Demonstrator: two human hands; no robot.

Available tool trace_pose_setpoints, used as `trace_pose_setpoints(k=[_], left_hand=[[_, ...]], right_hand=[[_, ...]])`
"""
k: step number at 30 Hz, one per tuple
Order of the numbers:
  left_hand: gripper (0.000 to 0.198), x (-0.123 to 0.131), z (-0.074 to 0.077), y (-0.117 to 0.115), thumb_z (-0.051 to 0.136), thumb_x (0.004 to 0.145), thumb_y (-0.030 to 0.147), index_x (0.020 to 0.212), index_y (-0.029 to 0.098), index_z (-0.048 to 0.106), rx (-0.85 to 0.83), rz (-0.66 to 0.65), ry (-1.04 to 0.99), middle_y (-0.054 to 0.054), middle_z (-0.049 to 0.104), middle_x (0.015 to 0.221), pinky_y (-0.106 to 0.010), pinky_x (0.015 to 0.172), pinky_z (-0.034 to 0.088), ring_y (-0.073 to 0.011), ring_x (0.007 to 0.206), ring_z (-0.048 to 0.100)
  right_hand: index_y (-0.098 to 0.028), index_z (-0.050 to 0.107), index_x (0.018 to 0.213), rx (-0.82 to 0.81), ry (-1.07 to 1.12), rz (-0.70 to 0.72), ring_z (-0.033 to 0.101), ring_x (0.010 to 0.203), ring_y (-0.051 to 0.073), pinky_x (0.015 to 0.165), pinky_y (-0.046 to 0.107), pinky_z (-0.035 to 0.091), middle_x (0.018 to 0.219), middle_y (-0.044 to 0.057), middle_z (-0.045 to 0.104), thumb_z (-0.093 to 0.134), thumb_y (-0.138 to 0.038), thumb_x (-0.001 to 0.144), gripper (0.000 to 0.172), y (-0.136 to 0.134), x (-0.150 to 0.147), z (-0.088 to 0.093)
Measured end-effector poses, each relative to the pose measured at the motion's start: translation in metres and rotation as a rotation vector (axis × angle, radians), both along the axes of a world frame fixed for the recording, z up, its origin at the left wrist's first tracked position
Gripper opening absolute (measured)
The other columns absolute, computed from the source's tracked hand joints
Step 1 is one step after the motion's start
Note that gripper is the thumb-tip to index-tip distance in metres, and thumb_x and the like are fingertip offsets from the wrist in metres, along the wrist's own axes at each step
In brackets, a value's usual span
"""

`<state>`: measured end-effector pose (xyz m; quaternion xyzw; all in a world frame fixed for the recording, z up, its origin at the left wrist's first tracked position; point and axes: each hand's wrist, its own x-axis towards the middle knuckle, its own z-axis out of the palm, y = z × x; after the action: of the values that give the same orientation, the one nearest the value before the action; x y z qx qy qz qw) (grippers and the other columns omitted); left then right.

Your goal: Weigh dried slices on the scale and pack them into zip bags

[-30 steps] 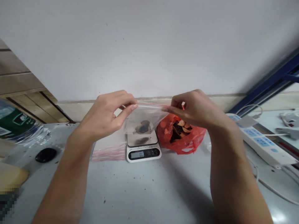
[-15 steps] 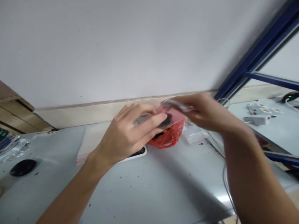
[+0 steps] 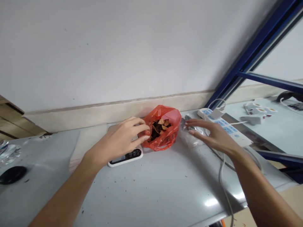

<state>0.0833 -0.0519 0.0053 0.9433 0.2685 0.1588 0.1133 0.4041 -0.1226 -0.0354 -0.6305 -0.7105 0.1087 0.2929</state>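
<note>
A red plastic bag (image 3: 174, 134) stands open on the table, with brown dried slices and dark pieces (image 3: 162, 127) inside. My left hand (image 3: 125, 138) is at the bag's left rim, fingers curved and apart; whether they touch the plastic I cannot tell. Beneath that hand lies a white kitchen scale (image 3: 127, 159) with a black display panel, partly covered by my hand. My right hand (image 3: 211, 132) is to the right of the red bag, fingers stretched and apart over a crumpled clear plastic bag (image 3: 190, 138). Nothing clearly shows in its grasp.
White sheets (image 3: 81, 146) lie left of the scale. A black oval object (image 3: 13, 175) and clear plastic (image 3: 9, 153) are farther left. At right are a power strip (image 3: 233, 129), a white cable (image 3: 223, 186) and a blue frame (image 3: 246, 53). A wall (image 3: 118, 56) rises behind.
My hands have moved apart from above the red bag, where they held a thin see-through plastic piece. My right hand has shifted down to the clear bag. The bag's contents now show.
</note>
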Motion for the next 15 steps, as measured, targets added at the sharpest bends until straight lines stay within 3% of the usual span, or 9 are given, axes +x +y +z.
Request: trace_pose_setpoints(k=[3,5,6,8,10,12,15], left_hand=[[0.025,-0.002,0.000,0.000,0.051,0.104,0.029,0.111,0.024,0.075,-0.013,0.009,-0.001,-0.007,0.073,0.117,-0.034,0.086,0.059,-0.0223,0.106,0.069],[0.025,-0.002,-0.001,-0.001,0.051,0.104,0.028,0.112,0.024,0.074,-0.013,0.017,0.009,-0.006,0.073,0.118,-0.034,0.086,0.059,-0.0217,0.104,0.070],[0.025,-0.002,-0.001,-0.002,0.050,0.104,0.028,0.113,0.023,0.074,-0.013,0.023,0.018,-0.006,0.073,0.119,-0.034,0.085,0.059,-0.0216,0.104,0.070],[0.026,-0.003,-0.001,-0.003,0.051,0.105,0.028,0.115,0.023,0.073,-0.020,0.036,0.038,-0.007,0.072,0.120,-0.034,0.084,0.059,-0.0219,0.103,0.070],[0.026,-0.005,-0.002,-0.003,0.051,0.105,0.029,0.118,0.023,0.073,-0.034,0.051,0.048,-0.007,0.072,0.123,-0.035,0.083,0.059,-0.0222,0.102,0.071],[0.026,-0.008,-0.001,-0.002,0.051,0.105,0.029,0.118,0.024,0.073,-0.040,0.057,0.039,-0.006,0.071,0.123,-0.035,0.082,0.059,-0.0220,0.100,0.071],[0.026,-0.013,0.001,-0.001,0.051,0.105,0.026,0.115,0.025,0.074,-0.025,0.063,0.020,-0.006,0.072,0.120,-0.033,0.080,0.058,-0.0212,0.097,0.071]], right_hand=[[-0.024,0.079,0.095,0.155,-0.016,-0.025,0.076,0.094,0.032,0.084,0.047,0.059,0.102,0.012,0.082,0.058,-0.047,0.094,0.031,0.017,-0.027,0.029],[-0.023,0.077,0.092,0.060,-0.105,0.049,0.074,0.086,0.027,0.077,0.040,0.056,0.096,0.010,0.081,0.060,-0.041,0.092,0.025,0.034,-0.051,0.043],[-0.023,0.076,0.090,-0.066,-0.167,0.072,0.073,0.083,0.026,0.073,0.038,0.055,0.093,0.009,0.080,0.061,-0.039,0.091,0.022,0.043,-0.062,0.047],[-0.022,0.074,0.089,-0.321,-0.304,0.074,0.070,0.077,0.024,0.064,0.034,0.051,0.088,0.008,0.078,0.070,-0.042,0.085,0.021,0.061,-0.083,0.047],[-0.021,0.075,0.097,-0.460,-0.397,0.058,0.069,0.073,0.024,0.056,0.032,0.049,0.089,0.009,0.077,0.080,-0.044,0.075,0.031,0.075,-0.098,0.040],[-0.021,0.075,0.098,-0.505,-0.444,0.061,0.067,0.067,0.023,0.052,0.031,0.047,0.085,0.009,0.075,0.083,-0.039,0.070,0.034,0.086,-0.105,0.033],[-0.021,0.074,0.085,-0.482,-0.481,0.067,0.064,0.063,0.021,0.051,0.030,0.044,0.075,0.007,0.071,0.078,-0.025,0.073,0.013,0.094,-0.105,0.028]])
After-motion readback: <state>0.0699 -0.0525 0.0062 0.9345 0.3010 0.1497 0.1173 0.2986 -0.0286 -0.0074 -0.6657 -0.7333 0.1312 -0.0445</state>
